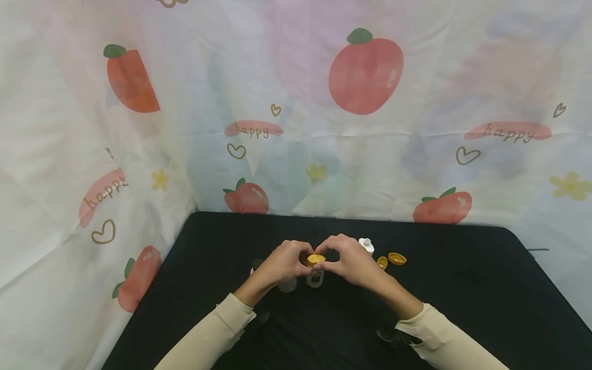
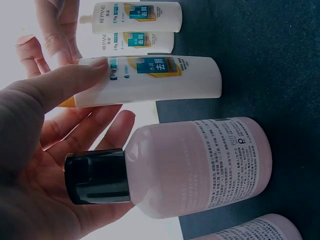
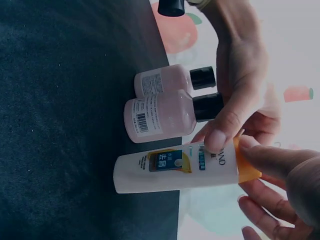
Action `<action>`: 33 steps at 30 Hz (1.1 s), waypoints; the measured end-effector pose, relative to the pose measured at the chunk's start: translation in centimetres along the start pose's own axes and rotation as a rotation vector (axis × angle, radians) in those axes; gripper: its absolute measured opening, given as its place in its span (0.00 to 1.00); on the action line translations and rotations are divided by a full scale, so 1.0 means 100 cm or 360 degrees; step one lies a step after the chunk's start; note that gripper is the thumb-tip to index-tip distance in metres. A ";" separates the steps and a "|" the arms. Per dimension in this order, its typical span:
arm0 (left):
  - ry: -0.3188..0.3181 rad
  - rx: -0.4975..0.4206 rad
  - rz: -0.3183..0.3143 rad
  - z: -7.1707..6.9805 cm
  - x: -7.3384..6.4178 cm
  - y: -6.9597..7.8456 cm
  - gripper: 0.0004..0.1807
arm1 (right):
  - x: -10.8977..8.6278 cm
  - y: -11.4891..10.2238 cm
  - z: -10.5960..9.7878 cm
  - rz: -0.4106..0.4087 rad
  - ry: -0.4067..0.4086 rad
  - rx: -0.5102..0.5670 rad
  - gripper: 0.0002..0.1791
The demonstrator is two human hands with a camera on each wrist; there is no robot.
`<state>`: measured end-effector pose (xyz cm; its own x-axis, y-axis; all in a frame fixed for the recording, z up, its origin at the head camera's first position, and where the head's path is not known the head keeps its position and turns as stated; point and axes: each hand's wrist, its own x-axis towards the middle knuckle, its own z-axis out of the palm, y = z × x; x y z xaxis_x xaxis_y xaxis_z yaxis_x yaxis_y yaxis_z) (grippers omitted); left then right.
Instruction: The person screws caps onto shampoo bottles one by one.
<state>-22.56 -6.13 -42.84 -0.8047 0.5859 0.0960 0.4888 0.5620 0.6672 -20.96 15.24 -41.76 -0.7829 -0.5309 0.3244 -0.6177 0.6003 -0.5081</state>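
A white shampoo bottle (image 1: pixel 315 280) stands upright on the black table between the two hands, with an orange-yellow flip cap (image 3: pixel 246 165) on top. My left hand (image 1: pixel 287 261) holds the bottle high up by its shoulder, thumb over the label. From the other side, my right hand (image 1: pixel 349 261) pinches the cap with its thumb and fingers. Close beside the left hand, a pink bottle (image 2: pixel 195 170) with a black cap stands upright, overlapping the palm in the left wrist view. A second pink bottle (image 3: pixel 160 81) is near it.
Two yellow caps (image 1: pixel 396 258) lie on the table (image 1: pixel 462 288) right of the hands. White shampoo bottles (image 2: pixel 137 17) without caps stand behind the right hand. A fruit-printed curtain (image 1: pixel 296 77) hangs along the back and left edges.
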 end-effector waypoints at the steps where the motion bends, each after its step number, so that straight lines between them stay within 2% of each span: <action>1: 0.0000 -0.0001 0.0004 0.000 0.000 0.000 0.10 | 0.000 0.000 0.000 0.0002 -0.0002 -0.0027 0.13; 6: -0.0009 0.0021 -0.0001 0.001 0.000 -0.002 0.10 | 0.001 -0.003 -0.001 -0.0006 -0.0018 -0.0127 0.14; 11: -0.0046 0.0057 -0.0048 0.000 -0.001 0.001 0.15 | 0.001 -0.005 -0.006 -0.0030 -0.0063 -0.0180 0.14; 15: -0.0056 0.0028 -0.0053 -0.001 -0.002 0.004 0.19 | -0.002 -0.006 -0.015 -0.0007 -0.0059 -0.0198 0.14; 19: -0.0030 -0.0012 -0.0031 -0.004 -0.002 0.011 0.19 | -0.005 -0.005 -0.027 -0.0003 -0.0009 -0.0210 0.14; 27: 0.0050 -0.0080 0.0070 -0.005 0.002 0.028 0.24 | -0.015 0.005 -0.055 0.0006 0.0077 -0.0112 0.14; 33: 0.0090 -0.0066 0.0056 0.000 0.005 0.041 0.26 | -0.022 0.014 -0.072 0.0077 0.0092 -0.0120 0.13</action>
<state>-20.95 -3.51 -40.08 -0.8053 0.5706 0.1608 0.5040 0.5162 0.6925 -20.61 21.55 -37.49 -0.8137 -0.4661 0.3473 -0.5810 0.6688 -0.4638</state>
